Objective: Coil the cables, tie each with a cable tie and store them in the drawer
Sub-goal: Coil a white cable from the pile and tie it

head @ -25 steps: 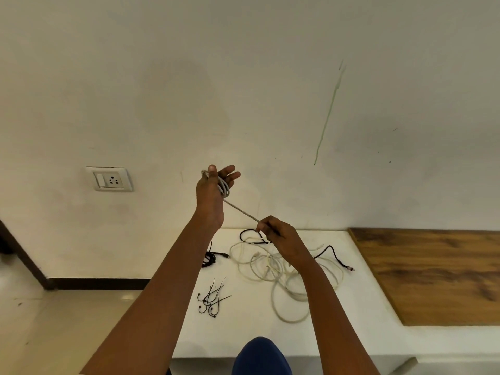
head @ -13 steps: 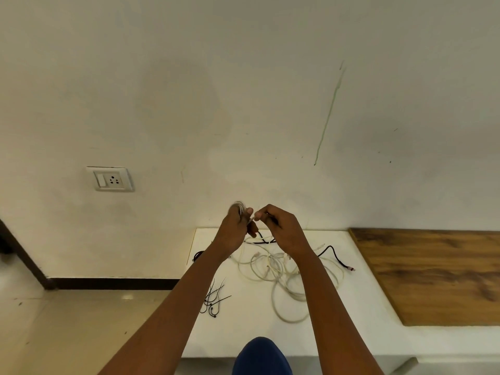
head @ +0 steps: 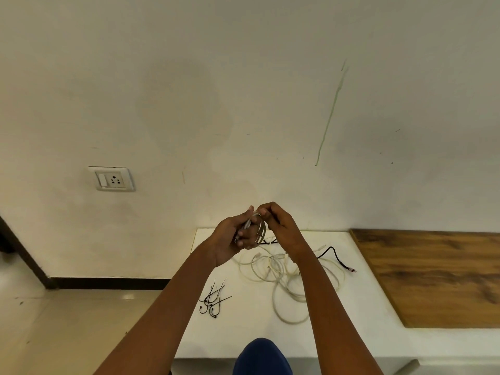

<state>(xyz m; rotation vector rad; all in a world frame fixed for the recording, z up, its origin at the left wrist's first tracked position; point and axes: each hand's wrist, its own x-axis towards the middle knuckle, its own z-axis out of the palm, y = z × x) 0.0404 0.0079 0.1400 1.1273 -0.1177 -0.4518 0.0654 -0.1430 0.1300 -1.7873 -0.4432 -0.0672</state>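
White counter (head: pixel 243 336) against plain wall (head: pixel 243 90), wood panel (head: pixel 433 274) alongside

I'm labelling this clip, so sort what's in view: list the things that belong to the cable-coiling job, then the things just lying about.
Belonging to the job:
- grey cable coil, gripped by the left hand, with the right hand pinching its top
- loose white cables on the white table
- black cable
- black cable ties

Just lying about:
- wall socket
- wooden board
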